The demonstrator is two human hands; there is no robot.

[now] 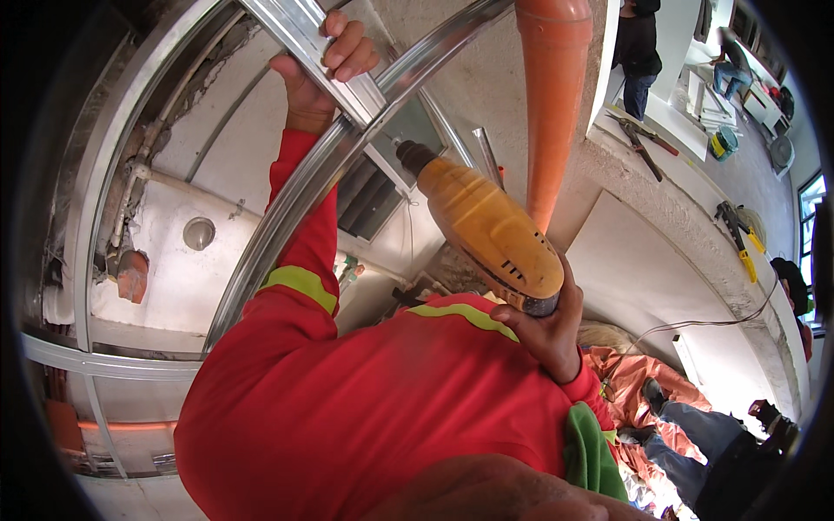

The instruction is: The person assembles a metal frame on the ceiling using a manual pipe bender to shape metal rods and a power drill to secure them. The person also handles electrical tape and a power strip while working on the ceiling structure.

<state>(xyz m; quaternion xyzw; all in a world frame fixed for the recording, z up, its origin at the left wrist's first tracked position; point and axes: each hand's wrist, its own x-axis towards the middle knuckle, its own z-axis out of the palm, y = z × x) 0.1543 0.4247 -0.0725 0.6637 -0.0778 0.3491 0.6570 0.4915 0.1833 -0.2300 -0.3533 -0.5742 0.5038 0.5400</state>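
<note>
My left hand [339, 61], raised at upper left, is wrapped round a silver metal stud [294, 35]. The stud's end meets a long metal track [317, 174], which the lens bends into a curve. A yellow power drill [486, 230] with a black chuck is in my right hand [556, 326], whose fingers are partly hidden behind the drill body. The drill points up and left at the joint between stud and track. Whether its bit touches the metal is too small to tell.
An orange pipe [552, 104] runs down just beyond the drill. Pliers-like cutters [638, 143] and yellow-handled snips [738, 239] lie on a ledge [686, 213] at right. More metal framing [82, 260] stands at left. Another person [638, 52] stands at upper right.
</note>
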